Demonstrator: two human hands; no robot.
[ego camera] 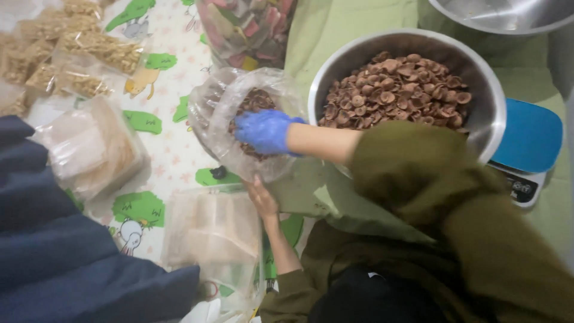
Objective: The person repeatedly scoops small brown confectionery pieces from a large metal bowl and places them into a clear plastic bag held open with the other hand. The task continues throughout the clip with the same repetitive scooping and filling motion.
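The right hand (pixel 266 130), in a blue glove, is inside the mouth of a clear plastic bag (pixel 239 122) part-filled with brown round snacks (pixel 254 103), its fingers curled together over them; whether they grip any cannot be told. The left hand (pixel 261 197) holds the bag's lower edge from beneath, fingers closed on the plastic, just beside the steel bowl (pixel 478 90) of the same snacks. The bag lies tilted, long axis running upper-left to lower-right, mouth facing the bowl; a slack left grip would likely let it sag and spill onto the patterned mat (pixel 173 149).
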